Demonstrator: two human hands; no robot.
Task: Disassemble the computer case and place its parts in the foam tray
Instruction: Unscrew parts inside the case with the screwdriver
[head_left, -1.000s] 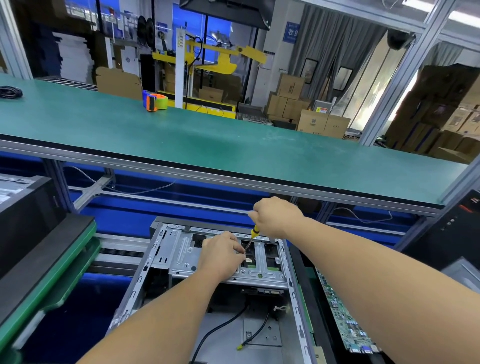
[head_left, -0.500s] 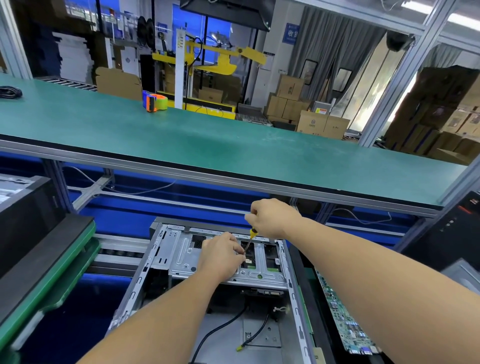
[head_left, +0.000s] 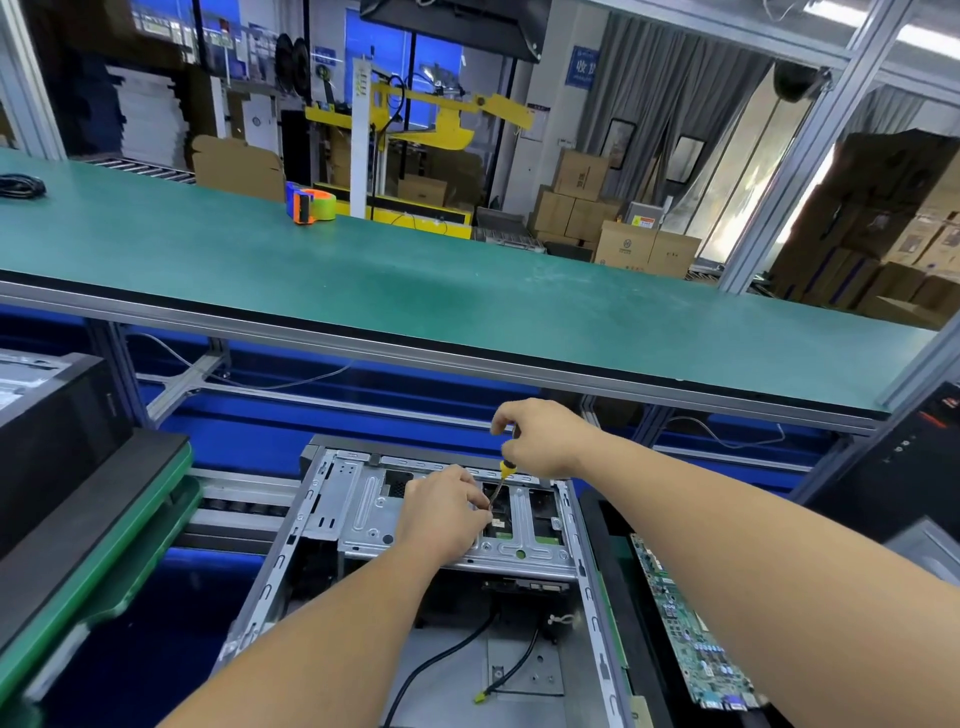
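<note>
Screw removal at the drive bracket (head_left: 457, 525) of the open computer case (head_left: 322, 519) — right hand (head_left: 545, 436) grips the screwdriver (head_left: 503, 475) from above for turning, while left hand (head_left: 441, 512) pinches its shaft to steady the tip — foam tray not identifiable

Both forearms were bare right up to the frame's lower edge, with no sleeve, glove, watch or ring behind the fingers. The left hand (head_left: 441, 512) and right hand (head_left: 540, 434) were bare too, with short fingernails at the fingertips.
</note>
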